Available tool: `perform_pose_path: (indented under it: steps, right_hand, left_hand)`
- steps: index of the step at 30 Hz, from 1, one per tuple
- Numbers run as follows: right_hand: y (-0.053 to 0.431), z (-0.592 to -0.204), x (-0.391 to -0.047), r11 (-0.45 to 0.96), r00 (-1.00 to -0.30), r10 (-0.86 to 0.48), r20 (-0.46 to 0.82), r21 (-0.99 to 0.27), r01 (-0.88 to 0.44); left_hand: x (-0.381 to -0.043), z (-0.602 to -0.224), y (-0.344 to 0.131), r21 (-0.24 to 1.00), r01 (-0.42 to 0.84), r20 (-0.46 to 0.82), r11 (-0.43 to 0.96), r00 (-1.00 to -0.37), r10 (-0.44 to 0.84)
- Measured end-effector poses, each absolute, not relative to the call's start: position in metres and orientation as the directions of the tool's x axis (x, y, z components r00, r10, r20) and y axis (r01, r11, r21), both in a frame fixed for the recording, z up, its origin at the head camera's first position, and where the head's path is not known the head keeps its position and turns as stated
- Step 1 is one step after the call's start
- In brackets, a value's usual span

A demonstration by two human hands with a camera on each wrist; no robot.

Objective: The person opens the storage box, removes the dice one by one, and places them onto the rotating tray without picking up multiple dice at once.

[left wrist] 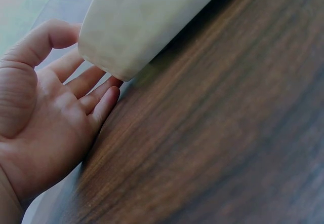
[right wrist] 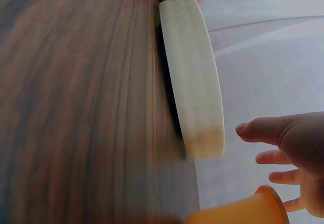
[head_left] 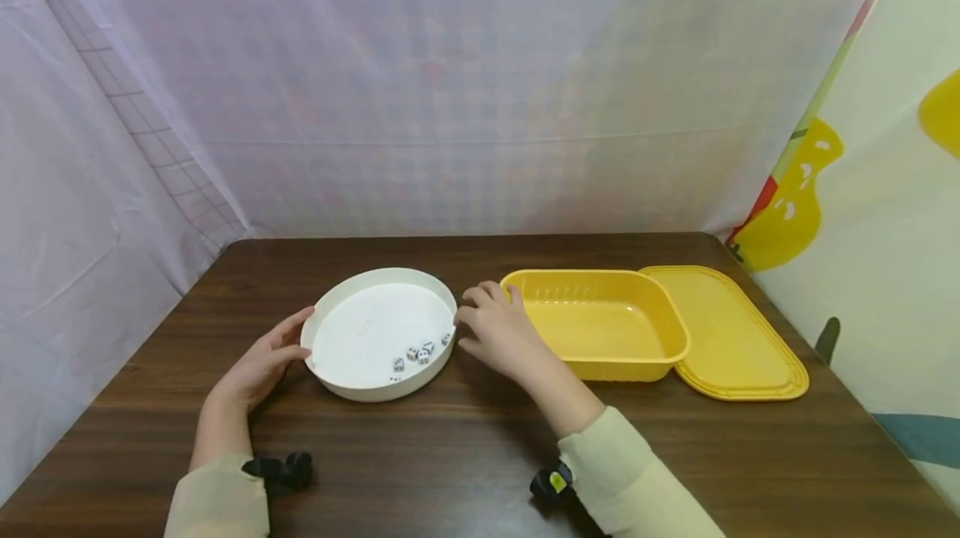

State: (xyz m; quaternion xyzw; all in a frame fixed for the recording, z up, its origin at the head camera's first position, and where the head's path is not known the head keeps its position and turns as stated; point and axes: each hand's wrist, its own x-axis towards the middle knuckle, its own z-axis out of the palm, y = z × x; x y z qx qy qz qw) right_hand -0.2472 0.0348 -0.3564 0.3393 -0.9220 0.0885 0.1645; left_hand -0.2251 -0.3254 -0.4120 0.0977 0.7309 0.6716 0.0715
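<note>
Several white dice (head_left: 423, 354) with dark pips lie bunched at the right near side inside a round white tray (head_left: 367, 304). My left hand (head_left: 258, 367) holds the tray's left side; in the left wrist view its thumb is at the upper edge and its fingers (left wrist: 104, 105) reach the lower edge. At the tray's right rim hovers my right hand (head_left: 498, 329), fingers loosely bent and spread. The right wrist view shows nothing in that hand, its thumb apart from the tray wall (right wrist: 192, 77).
A yellow rectangular tub (head_left: 600, 367) stands just right of my right hand. Beside it lies a flat yellow lid (head_left: 738, 338), partly behind the tub's right side. All rest on a dark wooden table (head_left: 420, 471), with pale curtains (head_left: 480, 104) hanging behind.
</note>
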Motion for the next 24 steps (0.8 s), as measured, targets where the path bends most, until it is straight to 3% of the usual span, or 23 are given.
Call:
perform_pose_path:
  steps: [16,24]
  right_hand:
    - [0.064,-0.355,-0.246,0.782,-0.748,-0.543,0.38,-0.095,-0.616]
    - [0.08,-0.35,-0.251,0.83,-0.82,-0.489,0.298,-0.131,-0.543]
  left_hand:
    - [-0.226,-0.413,-0.324,0.993,0.02,-0.005,0.116,-0.977,0.212]
    - [-0.225,-0.408,-0.322,0.992,0.021,-0.004,0.126,-0.98,0.197]
